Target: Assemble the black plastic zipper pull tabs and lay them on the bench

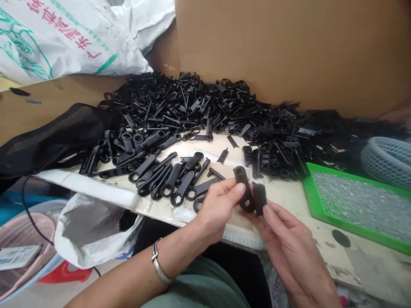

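Observation:
My left hand [216, 207] pinches a black plastic arm with a ring-shaped end [244, 188], held upright over the front of the table. Close beside it, my right hand [289, 239] grips a shorter flat black plastic piece [260, 199] between thumb and fingers. The two parts are side by side; whether they touch I cannot tell. Left of my hands lies a group of similar black ringed arms [183, 186]. Behind them a big heap of black plastic parts [192, 102] spreads along the cardboard.
A green tray [310, 192] full of small shiny metal pieces stands at the right, with a grey-blue plastic basket [385, 158] behind it. A white woven sack [73, 38] rests at the back left. Below the table's left edge are an open white bag [86, 231] and a pink basket [30, 244].

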Demonstrator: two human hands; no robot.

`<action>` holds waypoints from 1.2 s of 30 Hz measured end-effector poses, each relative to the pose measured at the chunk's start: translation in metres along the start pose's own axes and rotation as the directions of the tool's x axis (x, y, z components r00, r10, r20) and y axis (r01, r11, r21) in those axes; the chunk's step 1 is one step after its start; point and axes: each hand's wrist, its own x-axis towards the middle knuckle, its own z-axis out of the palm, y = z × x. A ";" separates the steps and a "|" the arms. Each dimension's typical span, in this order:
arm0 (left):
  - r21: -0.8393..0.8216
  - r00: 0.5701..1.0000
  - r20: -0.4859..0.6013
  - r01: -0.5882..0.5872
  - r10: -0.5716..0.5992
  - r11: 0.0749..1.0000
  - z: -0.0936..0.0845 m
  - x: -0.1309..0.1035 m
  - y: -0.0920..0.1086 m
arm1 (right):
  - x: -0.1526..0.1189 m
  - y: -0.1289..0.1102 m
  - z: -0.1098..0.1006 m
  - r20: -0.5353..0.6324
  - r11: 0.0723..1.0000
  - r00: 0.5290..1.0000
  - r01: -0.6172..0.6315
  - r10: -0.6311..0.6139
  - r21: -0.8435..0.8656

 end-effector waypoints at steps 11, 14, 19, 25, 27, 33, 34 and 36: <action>-0.007 0.998 0.069 -0.011 0.011 1.000 -0.006 -0.006 -0.008 | 0.007 0.003 0.013 -0.205 0.864 0.929 0.182 -0.307 -0.469; 0.015 0.997 0.075 -0.036 0.035 0.999 -0.009 -0.007 -0.012 | 0.010 0.007 0.016 -0.230 0.797 0.899 0.183 -0.373 -0.576; 0.053 0.989 0.109 -0.108 0.102 0.993 -0.013 -0.009 -0.014 | 0.008 0.003 0.014 -0.167 0.693 0.908 0.164 -0.384 -0.702; 0.201 0.976 0.137 -0.197 0.172 0.959 -0.011 -0.011 -0.006 | 0.004 -0.001 0.016 -0.161 0.698 0.923 0.141 -0.348 -0.702; 0.227 0.973 0.143 -0.208 0.179 0.951 -0.011 -0.012 -0.005 | 0.004 0.000 0.014 -0.143 0.717 0.929 0.159 -0.341 -0.678; 0.298 0.963 0.174 -0.252 0.207 0.921 -0.013 -0.013 -0.007 | 0.009 0.003 0.009 -0.131 0.785 0.943 0.173 -0.307 -0.595; 0.306 0.963 0.177 -0.251 0.205 0.918 -0.013 -0.013 -0.008 | 0.009 0.003 0.010 -0.127 0.783 0.945 0.170 -0.302 -0.599; 0.288 0.966 0.179 -0.235 0.189 0.928 -0.013 -0.014 -0.009 | 0.009 0.000 0.013 -0.118 0.746 0.942 0.167 -0.313 -0.645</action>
